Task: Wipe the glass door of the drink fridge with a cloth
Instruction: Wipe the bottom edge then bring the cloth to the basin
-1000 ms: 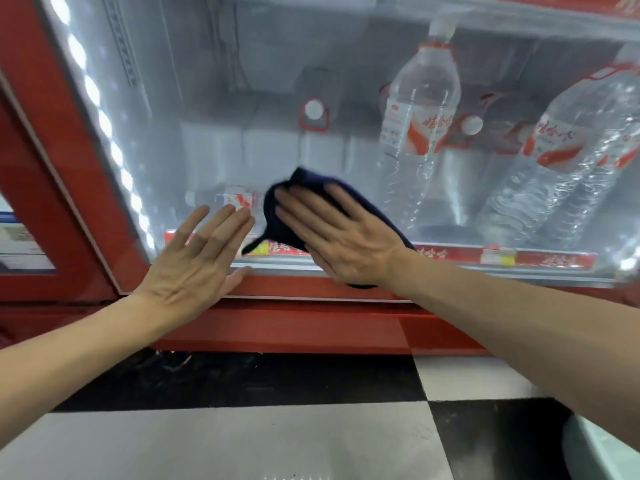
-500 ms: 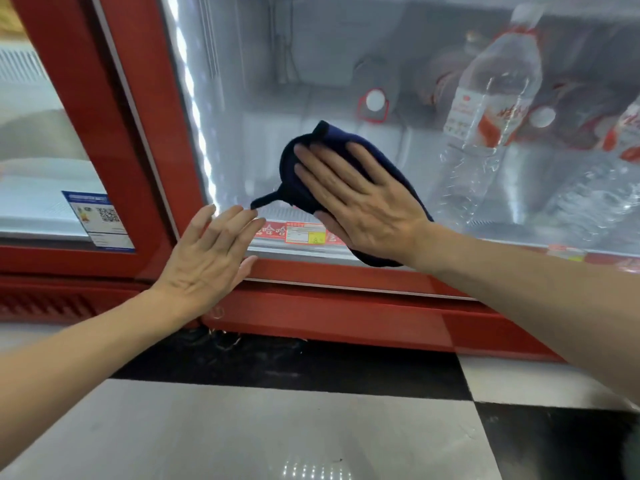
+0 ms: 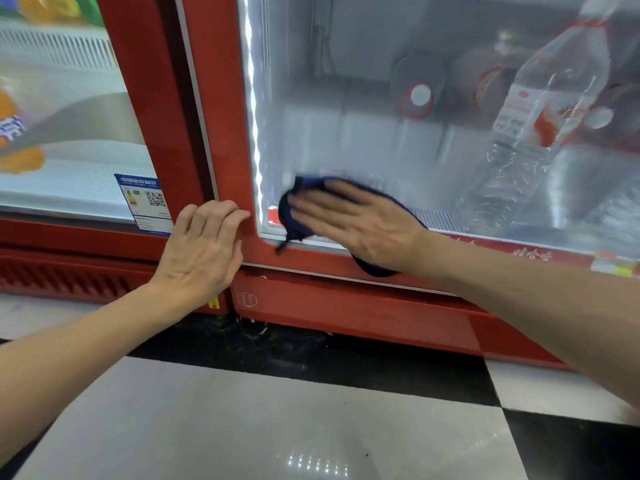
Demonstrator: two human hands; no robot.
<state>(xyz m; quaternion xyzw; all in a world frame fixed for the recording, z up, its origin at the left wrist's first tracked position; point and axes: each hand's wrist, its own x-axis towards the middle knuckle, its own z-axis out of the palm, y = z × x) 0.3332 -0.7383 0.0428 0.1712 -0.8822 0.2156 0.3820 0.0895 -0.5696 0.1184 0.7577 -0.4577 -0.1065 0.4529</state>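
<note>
Far left in my head view is the neighbouring fridge's pane, with a blue QR sticker [image 3: 145,202] in its lower corner. Next to it stands the red door frame [image 3: 221,116] of the drink fridge. My left hand [image 3: 202,251] rests on the lower part of that frame. Its fingers [image 3: 214,211] lie close together, bent at the knuckles, with the tips touching the red face just short of the glass. It holds nothing.

Right of the frame is the glass door [image 3: 346,140], and the dark blue cloth [image 3: 306,184] sits in its bottom left corner. My right hand [image 3: 356,223] lies flat on top of it, fingers [image 3: 318,206] straight, slightly spread and pointing left, pressing the cloth to the pane. The cloth pokes out above and just beyond the fingertips, almost reaching the lit edge strip. A thin tail of it hangs down over the bottom frame, and another fold shows under the heel of the hand, also over the red bottom rail.

Further right, behind the glass, a clear water bottle [image 3: 547,109] with a red and white label leans. Below everything runs the black and white tiled floor [image 3: 242,427].
</note>
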